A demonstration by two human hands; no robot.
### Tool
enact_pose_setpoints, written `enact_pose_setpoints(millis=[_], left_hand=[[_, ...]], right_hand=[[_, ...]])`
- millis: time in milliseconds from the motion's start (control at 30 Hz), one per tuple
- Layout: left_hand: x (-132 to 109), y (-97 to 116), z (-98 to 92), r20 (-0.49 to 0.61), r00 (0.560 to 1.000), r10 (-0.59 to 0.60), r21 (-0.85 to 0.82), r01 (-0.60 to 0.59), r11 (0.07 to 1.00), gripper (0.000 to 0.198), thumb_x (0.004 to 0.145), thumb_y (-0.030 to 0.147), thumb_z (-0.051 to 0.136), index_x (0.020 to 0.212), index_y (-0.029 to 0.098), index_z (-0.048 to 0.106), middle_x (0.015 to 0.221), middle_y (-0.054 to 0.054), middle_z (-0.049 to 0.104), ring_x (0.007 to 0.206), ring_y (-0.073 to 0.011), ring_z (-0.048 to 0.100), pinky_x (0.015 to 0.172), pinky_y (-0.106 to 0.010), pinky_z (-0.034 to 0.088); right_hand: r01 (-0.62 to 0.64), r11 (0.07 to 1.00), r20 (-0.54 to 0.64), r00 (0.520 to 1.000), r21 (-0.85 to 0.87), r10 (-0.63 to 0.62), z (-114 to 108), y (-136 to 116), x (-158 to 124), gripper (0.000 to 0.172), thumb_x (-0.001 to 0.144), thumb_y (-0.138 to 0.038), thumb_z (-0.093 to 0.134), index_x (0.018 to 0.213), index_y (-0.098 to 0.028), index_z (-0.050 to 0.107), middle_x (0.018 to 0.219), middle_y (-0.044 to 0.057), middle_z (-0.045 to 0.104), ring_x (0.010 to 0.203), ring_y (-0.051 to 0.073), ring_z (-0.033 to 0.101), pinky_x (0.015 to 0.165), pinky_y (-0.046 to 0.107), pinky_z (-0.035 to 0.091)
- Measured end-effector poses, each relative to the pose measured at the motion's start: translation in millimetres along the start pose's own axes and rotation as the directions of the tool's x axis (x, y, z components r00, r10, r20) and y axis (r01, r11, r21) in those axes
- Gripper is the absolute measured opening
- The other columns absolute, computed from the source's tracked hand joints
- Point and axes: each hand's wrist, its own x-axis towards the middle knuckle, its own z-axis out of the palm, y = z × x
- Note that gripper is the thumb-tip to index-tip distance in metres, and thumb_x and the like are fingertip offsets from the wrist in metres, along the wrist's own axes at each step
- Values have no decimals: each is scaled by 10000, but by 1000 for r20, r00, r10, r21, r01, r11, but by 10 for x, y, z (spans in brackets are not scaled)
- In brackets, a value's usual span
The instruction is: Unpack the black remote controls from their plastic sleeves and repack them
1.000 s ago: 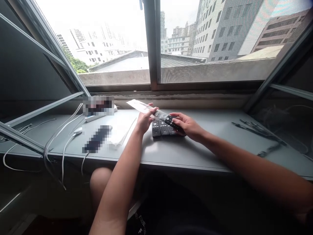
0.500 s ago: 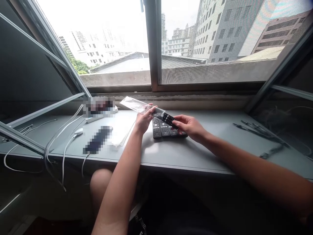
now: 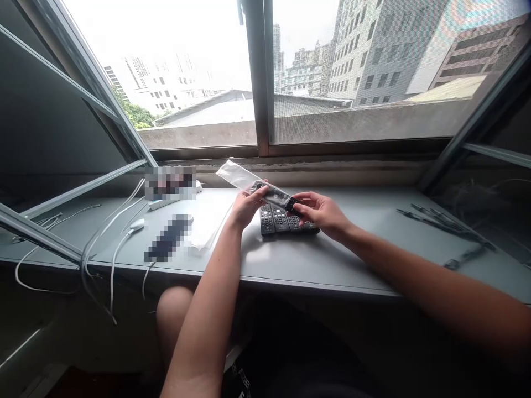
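While left hand (image 3: 249,207) grips, remote (image 3: 276,195) touches right hand (image 3: 321,214).

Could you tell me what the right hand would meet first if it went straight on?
The right hand would most likely meet the sleeved black remote control at its fingertips, though depth hides whether they touch.

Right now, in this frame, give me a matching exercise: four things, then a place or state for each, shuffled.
Things:
1. left hand
2. right hand
3. loose remotes
4. white mouse

Places or states:
A. on the desk, left of both hands
B. side by side, below the bagged remote
C. touching the end of the bagged remote
D. gripping the clear sleeve

Pairs: 1-D, 2-C, 3-B, 4-A
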Motion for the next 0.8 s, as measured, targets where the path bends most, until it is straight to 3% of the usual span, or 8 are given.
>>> enact_pose_setpoints(millis=[167, 333, 433, 600, 733, 800], left_hand=[[39, -29, 11, -69, 998, 1, -63, -5, 998, 491, 728, 311, 1010, 1140, 159, 789, 1088, -70, 795, 926, -149, 727, 809, -240, 552], [63, -17, 13, -213, 977, -3, -147, -29, 989, 476, 713, 280, 1027, 1086, 131, 771, 1131, -101, 805, 962, -151, 745, 809, -223, 586], [45, -7, 17, -178, 984, -8, -139, -17, 990, 475, 738, 285, 1014, 1118, 136, 772, 1177, -107, 805, 1001, -156, 751, 838, -229, 592], [-12, -42, 63, 43, 997, -59, -9, 60, 998, 483, 772, 321, 996, 1164, 127, 790, 1225, -141, 800, 1058, -214, 761, 945, -307, 581], [-42, -63, 101, 162, 984, -77, 57, 68, 996, 495, 761, 344, 998, 1159, 135, 789, 1234, -174, 798, 1092, -278, 766, 998, -395, 569], [-47, -58, 103, 173, 983, -65, 64, 55, 996, 487, 771, 356, 990, 1157, 140, 785, 1258, -180, 791, 1111, -282, 760, 997, -398, 569]], right_hand=[[18, 999, 37, 999, 47, -20, -8, 18, 3, 562, 815, -469, 964, 1265, -204, 755, 1143, 112, 834, 1052, 306, 802, 818, 447, 724], [32, 991, 124, 991, 133, -49, 36, -10, -27, 556, 842, -472, 943, 1311, -222, 779, 1296, 112, 812, 1186, 331, 782, 1018, 522, 674], [32, 994, 135, 990, 100, -46, 42, -3, -36, 540, 811, -465, 964, 1265, -224, 797, 1243, 103, 829, 1144, 324, 793, 966, 507, 691], [1, 998, 43, 999, 66, -4, 37, 27, -24, 495, 759, -462, 996, 1132, -209, 793, 1074, 94, 843, 982, 289, 812, 795, 422, 702], [8, 1000, -26, 1000, -16, -9, 33, 39, -11, 547, 739, -467, 1002, 1154, -198, 767, 946, 82, 821, 824, 247, 781, 535, 294, 570], [27, 998, -28, 999, -62, -28, 29, 36, -12, 588, 747, -465, 991, 1217, -199, 758, 943, 79, 815, 814, 237, 767, 486, 263, 500]])
